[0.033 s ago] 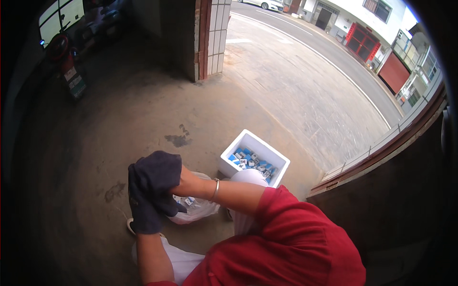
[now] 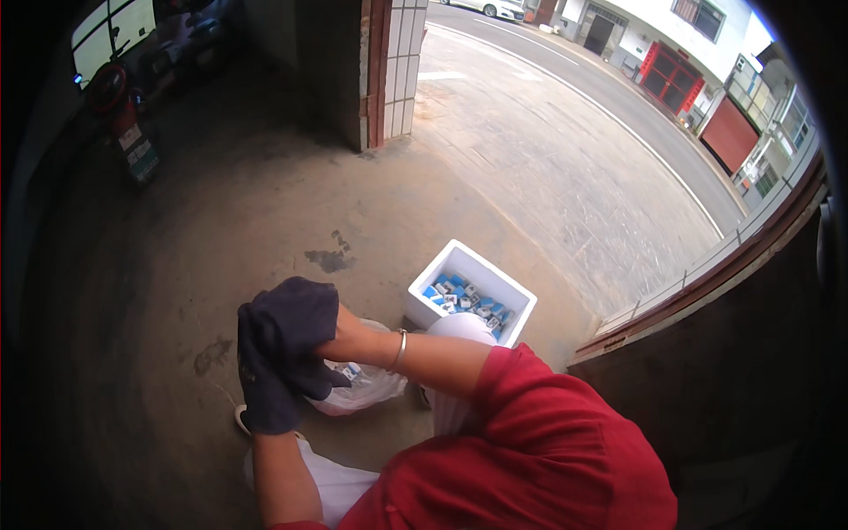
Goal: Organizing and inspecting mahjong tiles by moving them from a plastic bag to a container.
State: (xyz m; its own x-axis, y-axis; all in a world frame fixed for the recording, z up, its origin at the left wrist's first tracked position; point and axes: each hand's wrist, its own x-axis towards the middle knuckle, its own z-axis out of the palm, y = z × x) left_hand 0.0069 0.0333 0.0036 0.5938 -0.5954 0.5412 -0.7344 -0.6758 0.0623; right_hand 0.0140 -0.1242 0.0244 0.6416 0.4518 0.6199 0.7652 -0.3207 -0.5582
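Observation:
A dark navy cloth (image 2: 296, 322) is bunched up between my two hands, left of the middle. My right hand (image 2: 344, 337), with a silvery bangle at its wrist, reaches in from the right and closes on the cloth, its fingers buried in the folds. Dark fabric covers my left hand (image 2: 270, 406) down to the wrist; whether a glove or the same cloth, I cannot tell. Beneath the right wrist, a clear plastic bag (image 2: 362, 399) holds mahjong tiles (image 2: 351, 370). More blue-and-white mahjong tiles (image 2: 468, 299) lie in a white foam box (image 2: 517, 294).
My knees in white trousers (image 2: 459, 329) flank the bag, one overlapping the box's near edge. A tiled pillar (image 2: 399, 79) stands ahead. The doorway opens onto paving (image 2: 539, 159) and a road with a white car (image 2: 490, 9). Dim objects, including a red one (image 2: 110, 88), stand at far left.
The bunched cloth has shifted very slightly up and right, and its lower fold now covers a little more of the bag. The box has not moved.

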